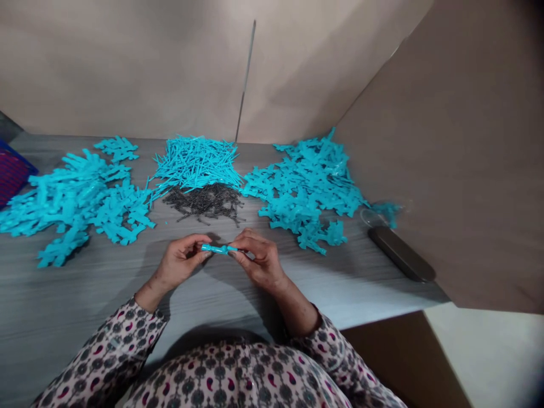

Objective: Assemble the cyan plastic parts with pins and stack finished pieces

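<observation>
Between my two hands, above the near part of the table, is a small turquoise plastic piece (219,249) lying roughly level. The fingertips of my left hand (182,258) pinch its left end. At its right end, my right hand (259,258) closes thumb and fingers on it, hiding that tip. Just beyond the hands lies a heap of thin dark metal pins (208,202). Behind those is a pile of slim turquoise sticks (198,161). Turquoise plastic parts are heaped to the left (76,195), and more turquoise parts (310,184) to the right.
A dark, long oval case (402,254) rests near the right panel (467,170), beside a clear bag with turquoise bits (386,214). A blue and red basket (15,173) stands at the far left. A beige panel (127,68) closes off the back of the grey table (340,283).
</observation>
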`<state>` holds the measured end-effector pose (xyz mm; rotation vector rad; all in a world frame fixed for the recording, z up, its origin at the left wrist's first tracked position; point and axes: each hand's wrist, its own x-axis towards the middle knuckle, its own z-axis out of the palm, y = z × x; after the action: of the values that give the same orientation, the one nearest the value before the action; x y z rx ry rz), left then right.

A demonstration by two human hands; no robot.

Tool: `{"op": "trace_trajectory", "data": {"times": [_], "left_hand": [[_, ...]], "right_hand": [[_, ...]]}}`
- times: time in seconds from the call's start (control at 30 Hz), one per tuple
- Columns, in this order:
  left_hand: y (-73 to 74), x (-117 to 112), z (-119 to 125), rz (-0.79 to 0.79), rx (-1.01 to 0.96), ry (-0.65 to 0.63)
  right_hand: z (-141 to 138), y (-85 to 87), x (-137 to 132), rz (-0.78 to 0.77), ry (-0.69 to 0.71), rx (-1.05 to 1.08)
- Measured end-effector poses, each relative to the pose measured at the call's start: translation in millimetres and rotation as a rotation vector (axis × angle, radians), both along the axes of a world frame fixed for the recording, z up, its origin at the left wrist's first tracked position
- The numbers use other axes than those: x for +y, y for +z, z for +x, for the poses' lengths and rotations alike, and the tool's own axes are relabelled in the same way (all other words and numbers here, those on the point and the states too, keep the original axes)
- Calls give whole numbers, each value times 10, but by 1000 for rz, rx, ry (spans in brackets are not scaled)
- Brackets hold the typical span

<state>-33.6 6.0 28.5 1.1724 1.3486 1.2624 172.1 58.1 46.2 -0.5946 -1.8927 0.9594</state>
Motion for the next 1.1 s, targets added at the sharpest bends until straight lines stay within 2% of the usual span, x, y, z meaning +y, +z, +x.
{"op": "trace_trajectory", "data": {"times": [0.13, 0.3, 0.4, 0.47, 0.7, 0.8, 0.9, 1.0, 1.1], "left_hand": [[-18, 6, -18, -29, 53, -12], [78, 8, -5, -128, -76, -48], [148, -7, 24, -171, -151, -65], [174, -16, 42, -186, -174, -85], [169, -20, 71, -196, -192, -136], [165, -23, 86, -230, -220, -146], [159, -23, 93, -242, -189, -137], [142, -12, 88, -213, -152, -70], [121, 2, 88, -156, -144, -41]], "right_hand": [[-19, -57, 59, -182, 15, 46], [55, -110, 205, -471, -83, 184], [95, -138, 256, -578, -99, 214], [91, -152, 254, -575, -35, 201], [24, -103, 156, -311, 79, 69], [4, -94, 131, -313, 99, 55], [-10, -113, 132, -334, 59, 65], [-17, -159, 154, -367, 13, 68], [-32, -230, 169, -465, 6, 106]]}}
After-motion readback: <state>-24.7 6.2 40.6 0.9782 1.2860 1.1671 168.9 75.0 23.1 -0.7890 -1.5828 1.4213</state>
